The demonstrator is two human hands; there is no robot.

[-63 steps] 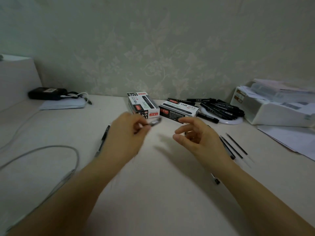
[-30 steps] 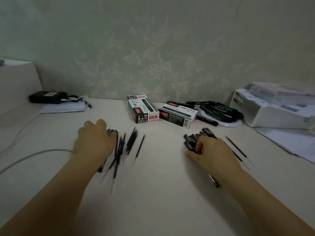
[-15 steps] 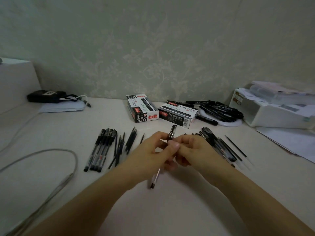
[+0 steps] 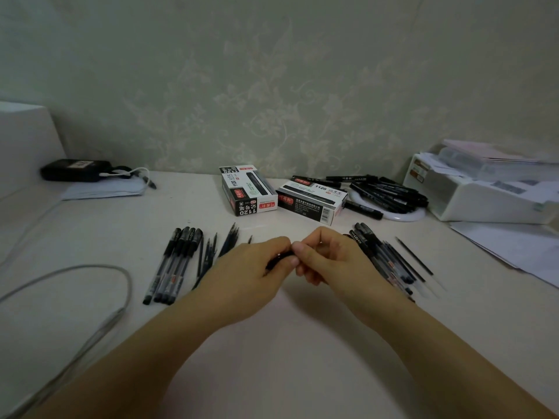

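Two pen boxes point(image 4: 248, 192), four capped pens point(image 4: 174, 264) at left, two hands point(image 4: 251, 275).

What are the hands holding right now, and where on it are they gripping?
A dark pen, mostly hidden. The left hand curls round one end and the right hand pinches the other; which end is the tip cannot be told.

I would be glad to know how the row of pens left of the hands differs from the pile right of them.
The left row is four pens lying parallel, side by side; the right pile overlaps and fans out. The left row is wholly in view; the right pile is partly hidden by the right hand. Both are dark-capped pens lying on the table, caps towards the wall.
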